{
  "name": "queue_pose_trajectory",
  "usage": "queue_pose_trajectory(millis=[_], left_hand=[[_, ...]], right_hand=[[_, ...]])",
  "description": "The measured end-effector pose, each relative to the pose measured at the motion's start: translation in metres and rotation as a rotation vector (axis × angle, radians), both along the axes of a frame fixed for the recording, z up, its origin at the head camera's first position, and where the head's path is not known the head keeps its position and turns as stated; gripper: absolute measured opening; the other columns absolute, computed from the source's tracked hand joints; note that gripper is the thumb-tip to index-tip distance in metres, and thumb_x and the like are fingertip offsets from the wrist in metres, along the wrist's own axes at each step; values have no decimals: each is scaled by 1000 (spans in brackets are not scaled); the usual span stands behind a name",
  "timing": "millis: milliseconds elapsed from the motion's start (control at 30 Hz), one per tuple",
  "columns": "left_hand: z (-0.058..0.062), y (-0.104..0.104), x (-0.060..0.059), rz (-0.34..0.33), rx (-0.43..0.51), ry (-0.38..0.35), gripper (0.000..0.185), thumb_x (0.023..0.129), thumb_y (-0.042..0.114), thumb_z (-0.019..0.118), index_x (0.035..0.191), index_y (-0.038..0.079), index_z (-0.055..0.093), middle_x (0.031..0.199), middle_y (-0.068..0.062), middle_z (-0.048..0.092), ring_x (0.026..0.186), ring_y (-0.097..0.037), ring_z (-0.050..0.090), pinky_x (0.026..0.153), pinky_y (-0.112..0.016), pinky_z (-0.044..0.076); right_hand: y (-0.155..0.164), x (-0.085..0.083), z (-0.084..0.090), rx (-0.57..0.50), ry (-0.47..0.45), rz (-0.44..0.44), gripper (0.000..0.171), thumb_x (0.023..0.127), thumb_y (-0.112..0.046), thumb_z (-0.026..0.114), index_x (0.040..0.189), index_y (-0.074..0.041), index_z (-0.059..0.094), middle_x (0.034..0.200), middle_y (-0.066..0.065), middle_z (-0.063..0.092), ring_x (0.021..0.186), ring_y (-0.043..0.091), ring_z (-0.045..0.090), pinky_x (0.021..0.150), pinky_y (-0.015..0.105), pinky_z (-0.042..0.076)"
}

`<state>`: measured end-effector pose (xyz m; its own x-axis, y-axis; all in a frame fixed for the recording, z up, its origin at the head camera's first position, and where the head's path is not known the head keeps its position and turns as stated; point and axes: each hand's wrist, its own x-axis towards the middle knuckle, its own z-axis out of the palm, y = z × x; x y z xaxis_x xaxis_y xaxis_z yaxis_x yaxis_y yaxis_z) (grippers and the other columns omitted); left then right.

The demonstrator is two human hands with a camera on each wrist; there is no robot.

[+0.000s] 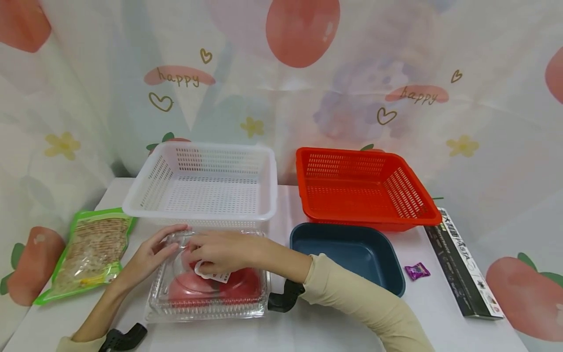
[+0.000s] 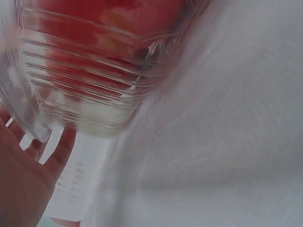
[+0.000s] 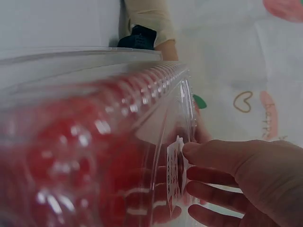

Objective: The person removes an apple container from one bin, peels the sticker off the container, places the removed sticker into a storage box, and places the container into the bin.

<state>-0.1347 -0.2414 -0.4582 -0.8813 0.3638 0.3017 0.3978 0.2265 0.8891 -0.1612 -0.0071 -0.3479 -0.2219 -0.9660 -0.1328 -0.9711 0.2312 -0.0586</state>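
A clear plastic box (image 1: 206,309) with a ridged lid lies on the table, and large red round fruits (image 1: 189,288) show through it. My left hand (image 1: 151,256) holds the box at its far left corner; its fingers (image 2: 61,151) straddle the lid's edge in the left wrist view. Over the lid, my right hand (image 1: 220,250) reaches across from the right. Its thumb and fingers pinch a white printed label (image 3: 174,175) on the lid. Part of that label stands away from the plastic and curls beneath the fingertips in the head view.
Behind the box stands a white basket (image 1: 145,205), with a red basket (image 1: 374,222) to its right. A dark blue tray (image 1: 347,244) sits before the red one. A green-edged bag (image 1: 94,244), a purple wrapped sweet (image 1: 417,271) and a black pasta box (image 1: 462,269) lie at the sides.
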Motion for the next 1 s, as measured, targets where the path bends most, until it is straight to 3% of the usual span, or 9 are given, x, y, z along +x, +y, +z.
queue_pose_trajectory(millis=[233,800,1000], left_hand=[[1,-2,0,1,2,3,45,99,-3,45,143,2,41,141,23,47,124,10,47,93,-8,43],[1,0,0,24,-16,-15,43,99,0,47,142,2,43,137,27,48,125,13,44,94,-7,41],[0,0,-1,19,-11,-25,44,98,0,47,142,2,43,137,27,48,123,12,46,94,-7,41]], right_hand=[[-7,-1,6,53,18,36,17,94,-21,60,110,-23,66,119,-5,61,106,9,55,94,15,43],[-19,-2,16,211,-25,-20,19,93,-23,65,111,-23,65,114,-7,60,106,7,55,90,17,47],[-22,-3,18,247,-58,-47,20,92,-22,66,111,-22,65,111,-7,58,101,6,52,82,16,46]])
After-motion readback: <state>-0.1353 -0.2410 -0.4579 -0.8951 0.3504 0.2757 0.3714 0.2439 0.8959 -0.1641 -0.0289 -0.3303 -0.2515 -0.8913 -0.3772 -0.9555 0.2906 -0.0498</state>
